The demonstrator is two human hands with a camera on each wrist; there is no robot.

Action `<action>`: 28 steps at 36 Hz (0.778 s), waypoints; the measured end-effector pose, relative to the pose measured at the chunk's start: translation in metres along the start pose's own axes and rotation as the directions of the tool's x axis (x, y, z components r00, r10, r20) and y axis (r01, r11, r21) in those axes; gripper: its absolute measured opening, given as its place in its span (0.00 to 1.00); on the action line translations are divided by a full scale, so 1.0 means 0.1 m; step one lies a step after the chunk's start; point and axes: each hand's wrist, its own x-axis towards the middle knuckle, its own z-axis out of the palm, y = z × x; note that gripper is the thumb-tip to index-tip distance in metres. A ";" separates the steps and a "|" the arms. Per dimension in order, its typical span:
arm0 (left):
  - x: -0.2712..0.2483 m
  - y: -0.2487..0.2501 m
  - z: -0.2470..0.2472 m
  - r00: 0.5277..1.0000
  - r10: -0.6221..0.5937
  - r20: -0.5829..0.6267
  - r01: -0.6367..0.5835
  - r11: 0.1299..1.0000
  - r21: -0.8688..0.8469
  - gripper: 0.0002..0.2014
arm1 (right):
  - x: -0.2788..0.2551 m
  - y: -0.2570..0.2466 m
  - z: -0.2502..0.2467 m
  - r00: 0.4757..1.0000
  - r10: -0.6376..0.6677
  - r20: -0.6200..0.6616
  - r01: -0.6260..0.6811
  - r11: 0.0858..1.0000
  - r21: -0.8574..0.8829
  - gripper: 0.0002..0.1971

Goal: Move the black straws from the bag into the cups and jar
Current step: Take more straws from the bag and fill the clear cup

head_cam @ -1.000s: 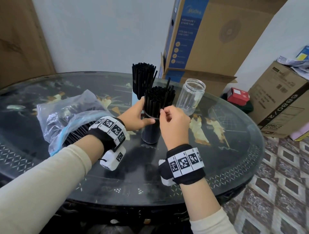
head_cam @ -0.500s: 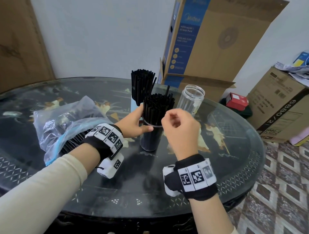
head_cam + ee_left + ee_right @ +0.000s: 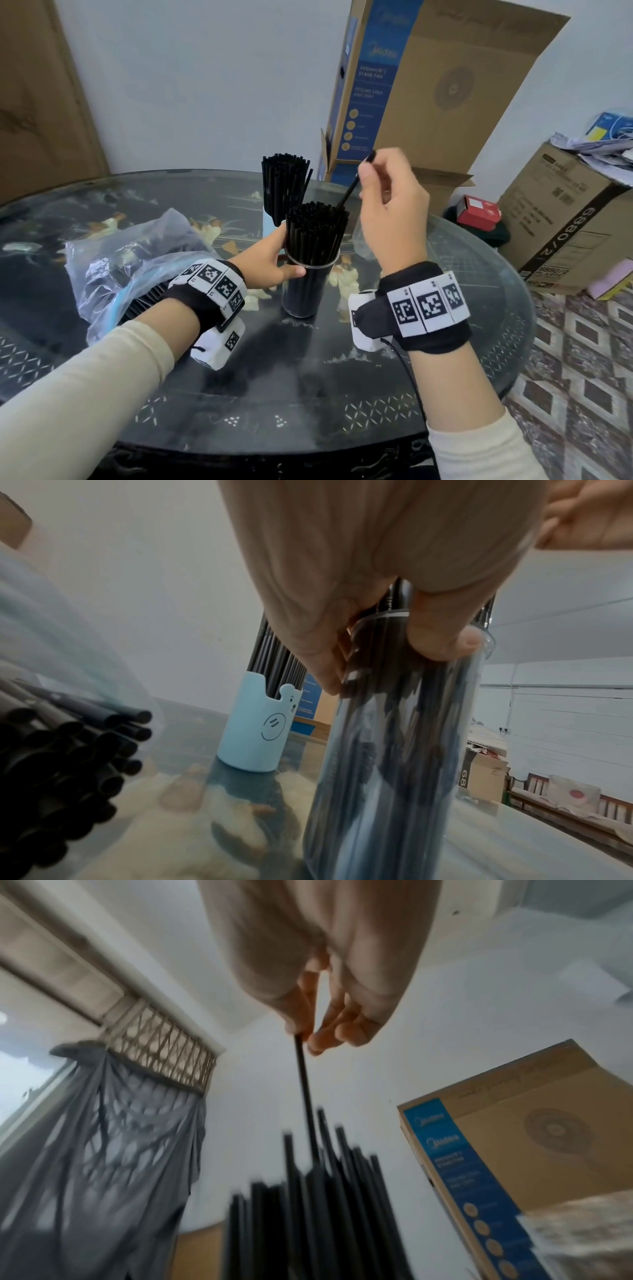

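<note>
Head cam above; wrist cams upward, close.

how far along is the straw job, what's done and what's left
Done: the blue cup and the clear cup both look packed with straws. In hand: the left hand grips the clear cup while the right hand pinches a single straw at its bundle. Left: straws remain in the bag; the jar is mostly hidden behind the right hand.

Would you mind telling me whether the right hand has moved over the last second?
Yes. The right hand has risen from the clear cup's rim to above the straw tops, pinching a single straw.
</note>
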 end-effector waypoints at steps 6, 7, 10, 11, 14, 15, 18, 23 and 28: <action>-0.01 0.01 0.00 1.000 -0.008 0.001 0.008 1.000 0.015 0.41 | -0.10 -0.07 0.01 0.986 0.124 0.111 -0.139 0.979 0.148 0.02; -0.01 0.01 0.00 1.000 -0.010 0.002 0.010 1.000 0.018 0.41 | -0.14 -0.04 0.04 0.979 0.143 0.147 -0.163 0.977 0.135 0.02; -0.01 0.04 -0.01 1.000 -0.015 0.003 0.015 0.999 0.030 0.41 | -0.24 0.03 0.09 0.964 0.158 0.215 -0.181 0.979 0.089 0.04; -0.01 0.04 -0.01 1.000 -0.017 0.001 0.017 0.999 0.036 0.41 | -0.26 0.03 0.08 0.965 0.153 0.213 -0.175 0.981 0.087 0.04; -0.01 0.06 -0.01 1.000 -0.020 -0.015 0.020 0.999 0.048 0.40 | -0.25 -0.01 0.00 0.983 0.125 0.132 -0.143 0.980 0.136 0.03; -0.01 0.06 0.00 1.000 -0.021 -0.019 0.022 0.999 0.044 0.39 | -0.24 -0.03 -0.04 0.990 0.112 0.090 -0.126 0.979 0.160 0.04; -0.02 0.07 0.03 0.999 -0.034 -0.026 0.034 0.999 0.006 0.38 | -0.22 -0.11 -0.17 0.997 0.067 -0.040 -0.057 0.976 0.211 0.07; -0.02 0.09 0.10 0.997 -0.008 -0.083 0.008 1.000 0.001 0.36 | -0.26 -0.14 -0.28 0.983 0.060 -0.172 -0.018 0.972 0.234 0.06; -0.01 0.11 0.14 0.996 -0.009 -0.089 0.005 0.999 -0.044 0.34 | -0.31 -0.16 -0.36 0.971 0.066 -0.228 -0.012 0.973 0.230 0.08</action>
